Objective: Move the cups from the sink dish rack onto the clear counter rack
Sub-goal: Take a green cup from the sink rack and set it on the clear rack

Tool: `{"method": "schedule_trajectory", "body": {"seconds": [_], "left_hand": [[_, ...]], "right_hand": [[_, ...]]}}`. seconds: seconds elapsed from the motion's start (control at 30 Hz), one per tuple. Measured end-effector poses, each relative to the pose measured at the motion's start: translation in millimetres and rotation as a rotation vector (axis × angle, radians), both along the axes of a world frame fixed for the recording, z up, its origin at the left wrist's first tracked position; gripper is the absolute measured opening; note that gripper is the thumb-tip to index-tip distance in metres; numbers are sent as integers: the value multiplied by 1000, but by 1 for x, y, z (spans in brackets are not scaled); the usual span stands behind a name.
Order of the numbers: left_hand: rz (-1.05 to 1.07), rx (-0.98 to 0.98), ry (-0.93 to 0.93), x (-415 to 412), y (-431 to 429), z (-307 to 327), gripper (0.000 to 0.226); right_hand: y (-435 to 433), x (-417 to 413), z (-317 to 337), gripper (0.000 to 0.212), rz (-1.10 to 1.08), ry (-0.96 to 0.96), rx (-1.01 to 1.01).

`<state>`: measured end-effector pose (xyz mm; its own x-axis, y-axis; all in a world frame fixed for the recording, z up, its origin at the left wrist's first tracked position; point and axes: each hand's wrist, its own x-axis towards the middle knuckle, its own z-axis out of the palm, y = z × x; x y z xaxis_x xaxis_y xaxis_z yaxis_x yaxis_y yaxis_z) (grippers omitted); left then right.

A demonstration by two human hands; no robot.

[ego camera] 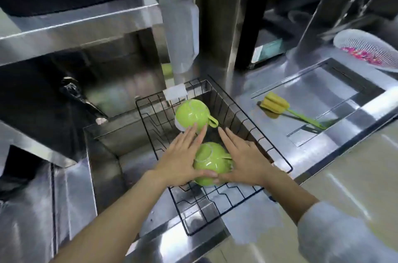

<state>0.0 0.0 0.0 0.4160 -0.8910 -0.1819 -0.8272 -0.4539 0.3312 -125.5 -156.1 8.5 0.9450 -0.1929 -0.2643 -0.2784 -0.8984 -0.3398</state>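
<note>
Two green cups sit upside down in the black wire dish rack (pixel 249 123) over the sink. The far cup (pixel 193 114) has its handle pointing right. The near cup (pixel 212 159) lies between my hands. My left hand (pixel 183 155) rests flat against its left side, fingers straight, with the fingertips reaching the far cup. My right hand (pixel 241 159) lies flat on its right side. Both thumbs touch the cup's near edge. No clear counter rack shows in view.
A yellow sponge brush (pixel 275 104) with a green handle lies on the steel counter to the right. A white colander (pixel 366 51) stands at the far right. A black tap handle (pixel 75 92) sticks out over the sink (pixel 112 155), and a clear bottle (pixel 183 36) hangs behind the rack.
</note>
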Motion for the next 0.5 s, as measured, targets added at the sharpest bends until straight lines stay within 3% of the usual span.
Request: {"method": "schedule_trajectory", "body": {"seconds": [0.2,0.5], "left_hand": [[38,230,130,-4,-10,-7,137],[104,102,167,-6,-8,3,117]], "right_hand": [[0,8,-2,121,38,108,64],[0,16,11,112,43,105,70]]}}
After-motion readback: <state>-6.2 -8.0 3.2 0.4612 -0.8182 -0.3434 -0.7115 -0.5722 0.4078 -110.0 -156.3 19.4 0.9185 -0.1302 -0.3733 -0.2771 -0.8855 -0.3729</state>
